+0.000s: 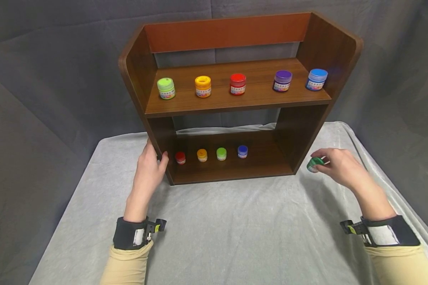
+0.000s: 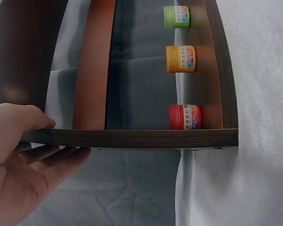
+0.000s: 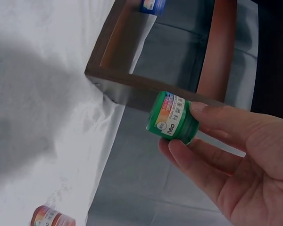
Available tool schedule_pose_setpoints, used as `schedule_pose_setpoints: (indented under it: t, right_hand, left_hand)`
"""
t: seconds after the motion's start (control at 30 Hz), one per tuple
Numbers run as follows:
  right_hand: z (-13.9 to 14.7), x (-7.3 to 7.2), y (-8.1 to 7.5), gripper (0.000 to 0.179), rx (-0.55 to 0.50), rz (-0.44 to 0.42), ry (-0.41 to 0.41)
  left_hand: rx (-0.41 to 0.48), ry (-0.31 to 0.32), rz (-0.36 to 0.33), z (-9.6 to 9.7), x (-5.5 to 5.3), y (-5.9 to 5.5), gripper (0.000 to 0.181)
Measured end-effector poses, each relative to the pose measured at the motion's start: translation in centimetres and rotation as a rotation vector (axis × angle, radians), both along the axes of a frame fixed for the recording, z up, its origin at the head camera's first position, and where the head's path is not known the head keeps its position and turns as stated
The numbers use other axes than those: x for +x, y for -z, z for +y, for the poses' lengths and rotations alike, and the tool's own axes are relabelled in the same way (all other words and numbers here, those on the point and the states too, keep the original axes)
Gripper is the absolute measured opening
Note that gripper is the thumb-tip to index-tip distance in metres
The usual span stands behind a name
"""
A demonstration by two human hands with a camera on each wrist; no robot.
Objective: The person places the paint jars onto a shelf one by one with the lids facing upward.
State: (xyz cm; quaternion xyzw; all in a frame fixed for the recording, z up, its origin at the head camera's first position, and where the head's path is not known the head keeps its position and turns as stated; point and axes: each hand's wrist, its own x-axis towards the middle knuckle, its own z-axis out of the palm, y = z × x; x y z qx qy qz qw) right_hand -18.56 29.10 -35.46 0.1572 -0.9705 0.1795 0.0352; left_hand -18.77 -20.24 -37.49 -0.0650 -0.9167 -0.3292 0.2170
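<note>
My left hand point(image 1: 149, 170) grips the left side panel of a dark brown two-tier wooden shelf point(image 1: 235, 103). In the left wrist view its thumb lies on one face of the panel, the fingers on the other. To the right of the shelf, my right hand point(image 1: 342, 166) pinches a dark green paint jar point(image 3: 167, 115) between thumb and fingers, apart from the right panel. Along the lower board stand a red jar point(image 1: 180, 158), an orange jar point(image 1: 202, 155), a light green jar point(image 1: 221, 154) and a blue jar point(image 1: 242, 152).
On the upper board are light green point(image 1: 166, 88), yellow-orange point(image 1: 203, 86), red point(image 1: 237, 84), purple point(image 1: 282, 81) and blue point(image 1: 316, 80) jars. An orange-red jar point(image 3: 49, 216) shows at the right wrist view's lower edge. Pale cloth point(image 1: 232, 221) covers the table; grey curtains hang behind.
</note>
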Motion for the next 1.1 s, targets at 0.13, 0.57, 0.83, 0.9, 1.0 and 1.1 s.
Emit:
schedule_pose_setpoints:
  t: [0.13,0.57,0.83,0.9,1.0,1.1]
  right_hand:
    - [-0.7,0.0,-0.2,0.029,0.010,0.024,-0.037]
    - [-2.6,0.1,-0.7,0.031,-0.013,0.049,-0.082]
    - [-4.3,0.2,-0.7,0.031,-0.040,0.044,-0.117]
    - [-4.7,0.1,-0.7,0.031,-0.037,0.041,-0.118]
    - [-5.4,-0.1,-0.7,0.031,-0.036,0.046,-0.120]
    - [-6.0,-0.4,-0.5,0.030,-0.051,0.052,-0.127]
  left_hand:
    - [0.001,0.000,-0.010,0.0,0.0,0.0,0.050]
    - [-0.009,0.000,0.000,0.0,0.0,0.0,0.050]
    - [-0.010,-0.006,-0.017,0.0,0.0,-0.1,0.051]
    - [-0.011,-0.006,-0.019,0.0,0.0,-0.2,0.051]
    - [-0.011,-0.008,-0.021,0.0,0.0,-0.2,0.051]
    - [-0.011,-0.007,-0.025,0.0,0.1,-0.2,0.051]
